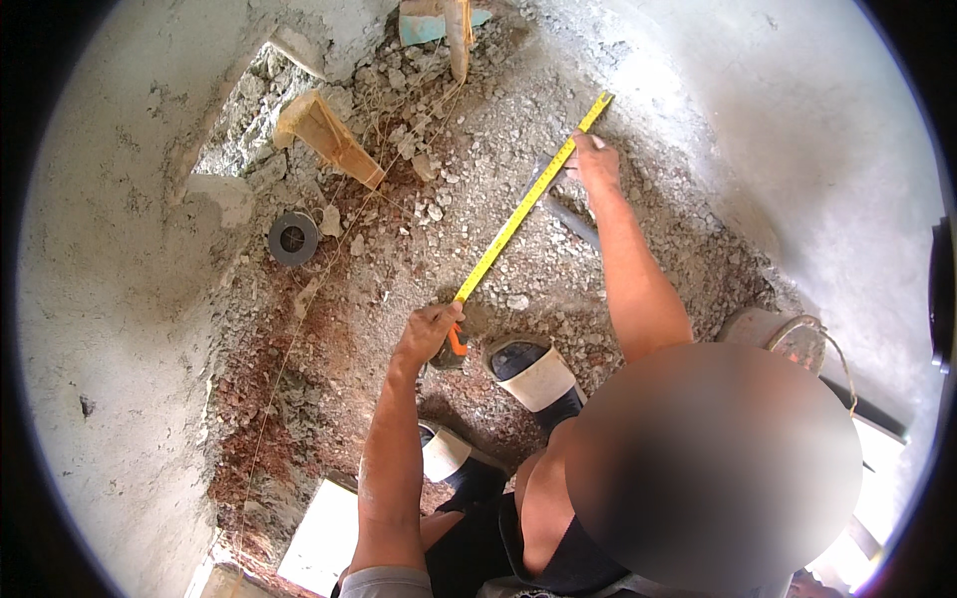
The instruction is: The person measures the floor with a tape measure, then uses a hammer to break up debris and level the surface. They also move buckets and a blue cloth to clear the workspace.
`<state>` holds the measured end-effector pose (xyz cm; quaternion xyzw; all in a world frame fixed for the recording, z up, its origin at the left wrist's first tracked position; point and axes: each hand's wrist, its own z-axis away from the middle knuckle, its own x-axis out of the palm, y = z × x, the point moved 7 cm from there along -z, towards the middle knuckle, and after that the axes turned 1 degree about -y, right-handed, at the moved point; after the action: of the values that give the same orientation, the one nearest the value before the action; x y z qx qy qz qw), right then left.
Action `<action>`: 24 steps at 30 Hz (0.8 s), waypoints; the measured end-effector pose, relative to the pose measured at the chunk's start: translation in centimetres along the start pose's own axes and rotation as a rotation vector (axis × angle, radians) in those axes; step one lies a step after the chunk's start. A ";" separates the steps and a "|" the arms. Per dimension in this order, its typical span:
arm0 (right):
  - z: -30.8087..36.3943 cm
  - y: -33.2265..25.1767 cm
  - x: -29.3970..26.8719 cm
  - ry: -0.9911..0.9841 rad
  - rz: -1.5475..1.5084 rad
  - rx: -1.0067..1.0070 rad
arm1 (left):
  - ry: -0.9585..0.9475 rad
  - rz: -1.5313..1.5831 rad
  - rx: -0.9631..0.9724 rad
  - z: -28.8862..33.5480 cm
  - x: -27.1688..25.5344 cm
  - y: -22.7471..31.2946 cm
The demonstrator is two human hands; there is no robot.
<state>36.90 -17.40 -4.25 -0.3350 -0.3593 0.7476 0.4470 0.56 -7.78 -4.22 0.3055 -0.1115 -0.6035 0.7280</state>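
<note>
Between two plastered walls, from the head camera, I had a yellow tape measure (518,214) stretched slantwise over a floor (389,274) of grit, pebbly fragments and reddish rubble. My left grip (429,332) was closed around its case end, mostly hidden, with a bright orange part (458,341) showing below my fingers. My right grip (596,164) pinched the flat blade near its far end, which stuck out past my fingers. Between them the thin blade ran straight, finely marked in black; I could not tell whether its underside touched the ground. Beneath it, just beside my right grip, lay a dark grey tool (571,219) with a smooth, rod-like handle, partly covered by the blade and my forearm.

Off to the left, a grey ring-shaped roll (275,239) lay near the foot of the pitted left wall (110,299). Above it, a splintery wooden wedge (344,145) slanted beside a hollow of jagged masonry. A thin string (282,369) trailed over the rubble. My sandals (538,379) had broad whitish straps across dark socks. To the right, a dusty bucket (743,329) with a curved, cord-like handle sat by the smoother right wall (797,130).
</note>
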 end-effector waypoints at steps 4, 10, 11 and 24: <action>0.0 0.0 0.0 -0.002 0.025 -0.007 | -0.003 0.020 0.023 0.0 0.0 -0.1; 0.4 -0.2 0.0 0.012 0.007 -0.010 | -0.025 0.025 0.015 -0.1 0.1 -0.5; 0.5 -0.2 0.0 0.013 0.007 -0.009 | -0.020 0.015 0.021 -0.1 0.0 -0.5; -0.1 -0.5 0.1 0.058 0.091 -0.085 | -0.002 0.018 0.051 -0.1 -0.2 -0.2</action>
<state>37.17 -17.13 -3.94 -0.3911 -0.3621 0.7412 0.4081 0.37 -7.55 -4.39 0.3223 -0.1304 -0.5941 0.7254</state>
